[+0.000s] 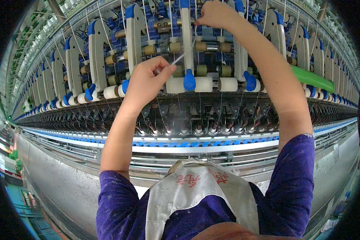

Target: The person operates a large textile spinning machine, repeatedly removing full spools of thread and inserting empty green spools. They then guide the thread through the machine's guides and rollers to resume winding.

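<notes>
Before me runs a long ring spinning frame. My left hand [151,79] is closed on the lower end of a white strand of roving [183,56], in front of the white front rollers. The strand slants up to the right, across a grey drafting arm [186,39] with a blue tip. Higher up, at the top edge, my right hand [216,13] has its fingers bent near the strand's upper part; whether it grips the strand is not clear. White rollers [203,84] lie below the arm, with fine yarns running down from them to the spindles [198,127].
A green tube [313,78] rests across the drafting arms, right of my right forearm. More drafting arms [97,57] stand in a row on both sides. Below the spindles runs a metal rail [204,149] with blue parts above it. White rovings hang down from overhead.
</notes>
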### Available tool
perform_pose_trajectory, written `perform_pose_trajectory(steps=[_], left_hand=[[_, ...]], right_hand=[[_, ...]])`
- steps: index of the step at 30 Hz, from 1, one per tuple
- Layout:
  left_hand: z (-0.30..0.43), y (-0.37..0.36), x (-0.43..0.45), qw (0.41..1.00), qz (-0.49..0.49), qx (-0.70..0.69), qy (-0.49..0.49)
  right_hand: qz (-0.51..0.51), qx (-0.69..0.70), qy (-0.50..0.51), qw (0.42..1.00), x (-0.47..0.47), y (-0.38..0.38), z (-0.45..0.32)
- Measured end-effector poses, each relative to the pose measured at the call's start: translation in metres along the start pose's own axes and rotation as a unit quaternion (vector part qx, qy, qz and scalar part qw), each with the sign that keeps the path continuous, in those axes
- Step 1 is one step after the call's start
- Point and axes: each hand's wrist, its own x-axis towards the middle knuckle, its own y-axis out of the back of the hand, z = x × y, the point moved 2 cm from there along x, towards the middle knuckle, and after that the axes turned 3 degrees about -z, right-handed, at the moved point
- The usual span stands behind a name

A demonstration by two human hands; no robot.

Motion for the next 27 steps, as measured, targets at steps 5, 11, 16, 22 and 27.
perform_pose_trajectory(steps=[5,11,16,22,27], left_hand=[[-0.004,-0.003,0.004,1.000,0.005,-0.009,-0.019],[-0.003,-0.004,0.013,0.997,0.016,-0.078,-0.021],[0.015,-0.007,0.007,0.932,0.052,-0.360,0.001],[0.044,-0.010,-0.037,0.761,0.046,-0.643,-0.077],[0.014,-0.014,-0.113,0.674,0.062,-0.736,-0.017]], right_hand=[[0.004,0.018,0.010,1.000,-0.009,0.015,0.010],[0.003,0.108,0.204,0.973,-0.040,-0.035,-0.014],[0.219,0.395,0.155,0.879,-0.094,-0.002,-0.021],[-0.030,0.712,0.089,0.696,-0.195,-0.048,-0.088],[-0.071,0.889,-0.035,0.452,-0.261,-0.087,-0.150]])
